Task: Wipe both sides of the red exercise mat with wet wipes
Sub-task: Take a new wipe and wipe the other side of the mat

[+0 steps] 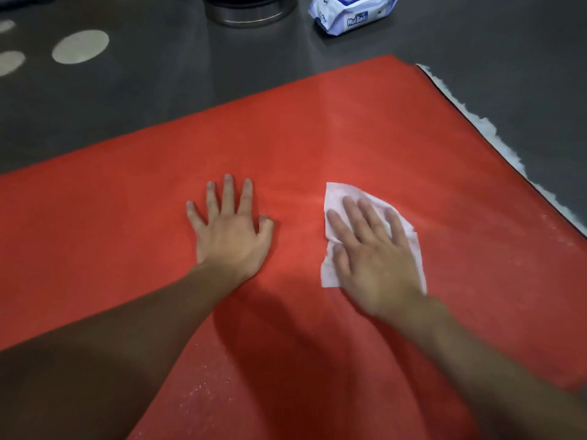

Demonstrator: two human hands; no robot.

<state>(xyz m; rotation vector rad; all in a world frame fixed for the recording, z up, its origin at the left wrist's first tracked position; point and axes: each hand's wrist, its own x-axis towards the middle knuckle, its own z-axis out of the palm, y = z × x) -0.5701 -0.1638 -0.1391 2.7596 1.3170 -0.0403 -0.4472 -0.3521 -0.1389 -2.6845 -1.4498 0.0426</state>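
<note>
A dark grey floor (158,100) carries the red mat (127,233), spread flat under both hands. The left hand (230,236) lies palm-down on the mat, fingers straight and spread, holding nothing. Just right of it, the right hand (371,258) presses a white wipe (341,193) flat with straight fingers. Well beyond the hands lie a pack of wipes (352,12) and a round metal pot (244,9).

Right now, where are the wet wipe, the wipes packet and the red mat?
wet wipe (339,198): head view, its bare top corner.
wipes packet (352,14): head view, its printed front.
red mat (286,138): head view, bare far half.
</note>
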